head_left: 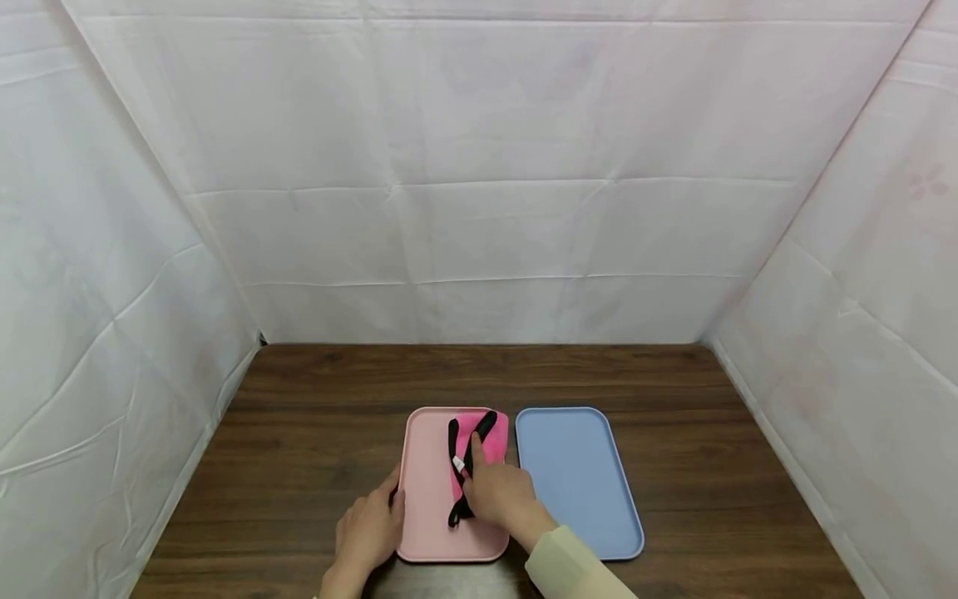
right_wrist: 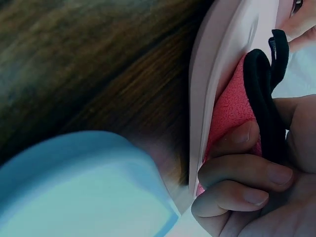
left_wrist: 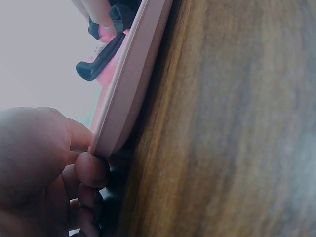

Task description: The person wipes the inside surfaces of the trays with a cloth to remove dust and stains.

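A pink tray (head_left: 424,499) lies on the table. My left hand (head_left: 370,526) holds its left edge, thumb and a finger at the rim (left_wrist: 109,129) in the left wrist view. On the tray's right half is a bright pink terry cloth piece (head_left: 496,448) with black bands (head_left: 453,438) and a small white tag (head_left: 459,463). My right hand (head_left: 500,492) is over this cloth, its index finger stretched along a black band. In the right wrist view the other fingers (right_wrist: 237,170) curl at the pink cloth (right_wrist: 232,113), and a black band (right_wrist: 261,94) runs between them and the thumb.
A blue tray (head_left: 572,478) lies just right of the pink one, under my right forearm's side. The dark wooden table (head_left: 314,416) surrounds both trays. White fabric walls (head_left: 479,233) stand at the back and both sides.
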`<act>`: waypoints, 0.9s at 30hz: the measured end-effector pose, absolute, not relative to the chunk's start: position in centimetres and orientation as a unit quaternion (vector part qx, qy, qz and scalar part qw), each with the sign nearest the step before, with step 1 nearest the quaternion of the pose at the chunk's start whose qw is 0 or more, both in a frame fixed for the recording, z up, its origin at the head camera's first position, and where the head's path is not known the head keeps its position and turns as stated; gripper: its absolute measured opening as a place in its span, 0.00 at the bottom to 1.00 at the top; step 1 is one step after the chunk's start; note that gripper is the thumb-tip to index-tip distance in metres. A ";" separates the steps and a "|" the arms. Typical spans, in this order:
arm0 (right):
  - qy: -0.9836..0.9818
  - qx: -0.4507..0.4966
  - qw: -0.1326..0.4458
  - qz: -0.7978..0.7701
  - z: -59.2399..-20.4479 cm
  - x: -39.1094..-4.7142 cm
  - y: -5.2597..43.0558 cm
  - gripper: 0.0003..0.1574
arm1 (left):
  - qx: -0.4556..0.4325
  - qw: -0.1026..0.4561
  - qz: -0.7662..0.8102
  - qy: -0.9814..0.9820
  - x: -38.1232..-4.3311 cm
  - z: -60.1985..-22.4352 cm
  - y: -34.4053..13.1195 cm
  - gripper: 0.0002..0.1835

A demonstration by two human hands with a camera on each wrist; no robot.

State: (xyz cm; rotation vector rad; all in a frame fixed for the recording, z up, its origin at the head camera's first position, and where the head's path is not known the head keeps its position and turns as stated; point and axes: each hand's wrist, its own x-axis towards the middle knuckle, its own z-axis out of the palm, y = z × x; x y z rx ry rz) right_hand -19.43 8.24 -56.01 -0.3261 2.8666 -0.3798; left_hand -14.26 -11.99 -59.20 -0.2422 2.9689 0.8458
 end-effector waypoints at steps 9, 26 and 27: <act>0.979 -0.114 0.112 -0.124 -55.9 -18.4 8.5 0.45 | -0.082 0.026 0.273 0.958 -14.2 -59.2 -12.1 0.24; 0.981 -0.122 0.103 -0.113 -56.2 -16.6 8.5 0.44 | -0.087 0.037 0.280 0.955 -14.2 -59.2 -12.3 0.24; 0.980 -0.124 0.104 -0.114 -56.2 -16.6 8.5 0.45 | -0.087 0.036 0.280 0.955 -14.2 -59.2 -12.4 0.24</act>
